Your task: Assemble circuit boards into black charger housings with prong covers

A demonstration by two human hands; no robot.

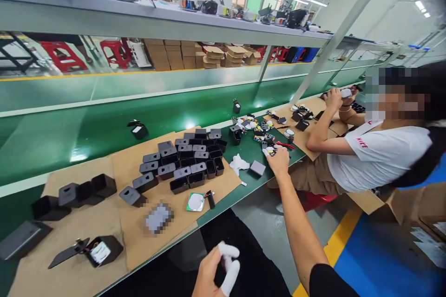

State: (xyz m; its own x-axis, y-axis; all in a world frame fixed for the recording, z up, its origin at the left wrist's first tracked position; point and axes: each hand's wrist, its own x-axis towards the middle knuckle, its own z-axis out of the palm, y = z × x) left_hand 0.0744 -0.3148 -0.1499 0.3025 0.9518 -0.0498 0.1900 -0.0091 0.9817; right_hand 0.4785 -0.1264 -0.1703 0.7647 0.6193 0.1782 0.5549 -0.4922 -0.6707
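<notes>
Far left on my bench: a long black box [24, 240] lying on its side, partly on the cardboard sheet [135, 250]. Next to it, a short row of black cases [75, 194], some with open tops facing up. In front of those, near the edge, an opened case [109, 247] with a white pad inside and its flat lid [64, 254] sticking out to the left. Further right, a gray item [158, 218], pixelated, can't identify. Behind it, the main cluster of black cases [181, 162], packed close, some showing a cut-out, some open-topped. Just beside the cluster's front, a green board with a white pad [195, 202], small black part [211, 199] at its right. My left hand [213, 270] is off the bench edge, low, white covers on thumb and finger; tips curved, spread with a gap, nothing between them. Right of the cases: crumpled white cloth [239, 162], then a gray block [258, 168] near the edge. My right hand [278, 161] is reached out to the circuit boards [267, 138], at the near side of their pile; fingertips on or over small parts, can't tell if they pinch one. Red-handled tool [285, 145] just beyond it. Far right, a seated co-worker [379, 153] holds a pale part [345, 93] up in both hands.
</notes>
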